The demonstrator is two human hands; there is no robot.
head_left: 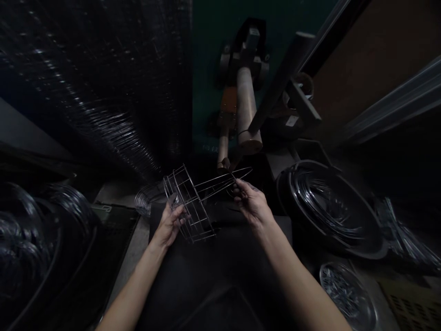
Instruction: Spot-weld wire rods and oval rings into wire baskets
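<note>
Head view: left hand (169, 225) grips a welded wire cage (189, 207), right hand (251, 204) pinches its tapered wire tip (223, 180); a slack pinch could drop the cage.

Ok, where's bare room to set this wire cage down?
The dark mat below the left hand and right hand, between the left coils and right coil. A narrow grey floor strip borders the left coils. Crowded: around the wire cage, the post ahead, and the wire-filled dish at lower right.
</note>
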